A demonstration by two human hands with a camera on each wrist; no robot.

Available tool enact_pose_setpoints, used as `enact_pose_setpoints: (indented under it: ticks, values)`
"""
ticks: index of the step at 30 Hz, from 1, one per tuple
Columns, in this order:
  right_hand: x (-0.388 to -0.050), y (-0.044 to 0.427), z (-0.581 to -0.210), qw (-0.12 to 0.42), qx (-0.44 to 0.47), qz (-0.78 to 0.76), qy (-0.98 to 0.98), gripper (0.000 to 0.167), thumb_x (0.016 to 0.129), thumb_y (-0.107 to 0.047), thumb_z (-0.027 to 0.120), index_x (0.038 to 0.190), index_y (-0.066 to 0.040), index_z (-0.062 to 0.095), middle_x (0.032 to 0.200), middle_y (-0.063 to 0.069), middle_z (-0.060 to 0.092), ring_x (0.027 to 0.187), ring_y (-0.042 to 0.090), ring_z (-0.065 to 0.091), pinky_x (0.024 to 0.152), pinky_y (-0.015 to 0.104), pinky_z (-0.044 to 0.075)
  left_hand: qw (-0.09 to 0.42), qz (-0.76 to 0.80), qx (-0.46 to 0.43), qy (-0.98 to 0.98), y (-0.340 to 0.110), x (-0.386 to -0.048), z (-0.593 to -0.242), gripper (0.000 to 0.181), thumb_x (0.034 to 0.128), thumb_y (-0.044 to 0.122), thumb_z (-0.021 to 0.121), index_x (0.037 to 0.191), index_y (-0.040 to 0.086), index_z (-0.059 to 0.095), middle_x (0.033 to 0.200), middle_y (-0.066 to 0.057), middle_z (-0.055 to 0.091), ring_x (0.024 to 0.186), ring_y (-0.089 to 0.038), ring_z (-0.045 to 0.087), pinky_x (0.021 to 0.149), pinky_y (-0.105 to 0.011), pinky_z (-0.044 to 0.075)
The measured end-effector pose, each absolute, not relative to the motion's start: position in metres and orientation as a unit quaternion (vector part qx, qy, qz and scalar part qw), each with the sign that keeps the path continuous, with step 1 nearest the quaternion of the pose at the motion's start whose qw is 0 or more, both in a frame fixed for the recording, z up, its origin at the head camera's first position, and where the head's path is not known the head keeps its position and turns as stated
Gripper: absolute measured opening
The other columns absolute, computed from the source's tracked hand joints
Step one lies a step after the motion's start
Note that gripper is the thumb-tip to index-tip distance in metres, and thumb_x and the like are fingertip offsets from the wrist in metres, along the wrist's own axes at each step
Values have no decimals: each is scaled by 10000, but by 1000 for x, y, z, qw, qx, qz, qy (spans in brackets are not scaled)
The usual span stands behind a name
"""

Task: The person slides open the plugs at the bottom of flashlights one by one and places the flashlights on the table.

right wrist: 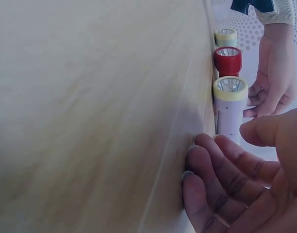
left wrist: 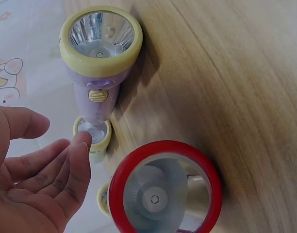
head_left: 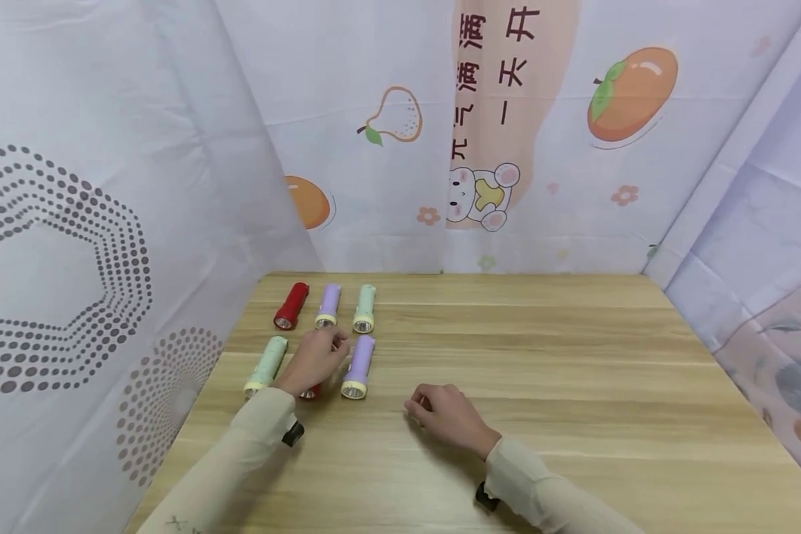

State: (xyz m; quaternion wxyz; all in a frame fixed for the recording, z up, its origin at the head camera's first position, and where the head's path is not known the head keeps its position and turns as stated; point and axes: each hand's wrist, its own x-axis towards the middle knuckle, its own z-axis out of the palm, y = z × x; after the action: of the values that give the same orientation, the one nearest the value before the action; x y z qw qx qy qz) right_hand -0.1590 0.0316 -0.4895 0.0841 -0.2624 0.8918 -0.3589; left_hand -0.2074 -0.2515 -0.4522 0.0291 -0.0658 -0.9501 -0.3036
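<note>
My left hand (head_left: 317, 357) hovers above the front row of flashlights, fingers loosely curled around nothing. It partly covers a red flashlight (head_left: 310, 391), whose lens end shows below the wrist. To its right lies a lilac flashlight (head_left: 359, 365) with a pale yellow head; to its left, a mint-green flashlight (head_left: 267, 362). In the left wrist view, the red flashlight's lens (left wrist: 156, 199) and a lilac flashlight (left wrist: 97, 92) appear beside the empty fingers. My right hand (head_left: 450, 417) rests on the table, right of the flashlights, its fingers loosely bent and holding nothing.
Behind the front row lie a red flashlight (head_left: 292, 304), a lilac flashlight (head_left: 329, 300) and a mint-green flashlight (head_left: 365, 305), lens ends towards me. The wooden table (head_left: 541, 341) extends right. Printed curtains (head_left: 347, 44) hang behind it and at both sides.
</note>
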Motion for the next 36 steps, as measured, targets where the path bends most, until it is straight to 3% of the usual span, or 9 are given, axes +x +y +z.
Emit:
enact_pose_setpoints:
  ticks: [5,12,20,28,36]
  values:
    - [-164,17,-490,84,-246,-377,889,188,1030,-287,636,966,-133,725,678,-97,639,551,34,551,537,243,458,25,-305,-66,-950,-249,-211,-453,243,988,146,632,1164,1,718,960,-53,710,832,-175,631,742,-360,549]
    - [-167,-5,-488,114,-219,-414,876,234,1041,-318,614,962,-121,712,655,-20,665,514,81,577,503,263,464,18,-300,-64,-952,-247,-215,-454,196,978,127,639,1111,10,720,884,-41,686,712,-148,601,633,-309,515]
    - [-175,-31,-485,153,-174,-424,875,421,1033,-500,560,891,-123,685,654,5,665,547,118,571,530,293,456,4,-296,-63,-953,-248,-224,-454,160,979,144,638,1008,26,741,808,-23,660,686,-148,579,627,-305,489]
    - [-179,-50,-484,156,-147,-409,887,603,972,-656,535,635,-161,608,490,-48,550,460,106,447,447,274,349,-20,-303,-57,-951,-255,-229,-455,202,1005,168,616,921,29,737,726,-23,613,627,-149,549,587,-300,472]
    - [-180,-59,-487,154,-125,-384,902,687,943,-722,516,511,-187,506,429,-82,425,429,112,385,410,288,305,-11,-311,-70,-948,-255,-236,-457,214,999,178,622,906,29,744,737,-16,619,632,-143,546,581,-292,468]
